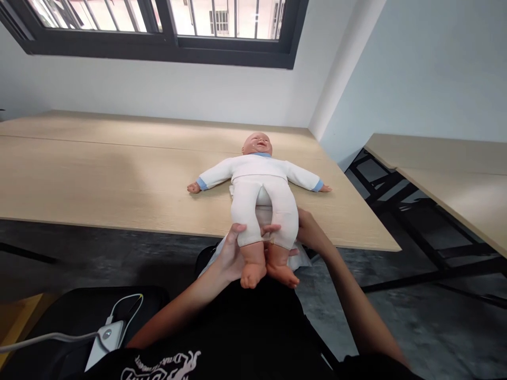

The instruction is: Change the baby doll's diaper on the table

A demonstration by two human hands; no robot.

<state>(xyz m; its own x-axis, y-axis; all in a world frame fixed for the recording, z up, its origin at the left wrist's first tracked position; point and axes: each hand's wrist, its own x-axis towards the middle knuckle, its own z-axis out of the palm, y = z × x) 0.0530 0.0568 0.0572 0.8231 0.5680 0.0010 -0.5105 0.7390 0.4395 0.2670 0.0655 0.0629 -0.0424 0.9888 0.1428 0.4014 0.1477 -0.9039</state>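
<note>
A baby doll (pixel 259 169) in a white suit with blue collar and cuffs lies on its back on the table. Its arms are spread and its feet point towards me over the front edge. My left hand (pixel 232 258) grips its lower legs from underneath, thumb at the outside of one leg and fingertips showing between the two. Beside the other leg, my right hand (pixel 311 230) reaches in behind the thigh, its fingers hidden. A thin white sheet or pad (pixel 303 257) shows beneath the legs and hangs past the edge; its kind is unclear.
The wooden table (pixel 158 184) stands against a wall under a barred window (pixel 229 18). A second table (pixel 455 163) with a black frame is at right. At lower left, a white device (pixel 106 340) with cables lies on a black chair (pixel 63 316).
</note>
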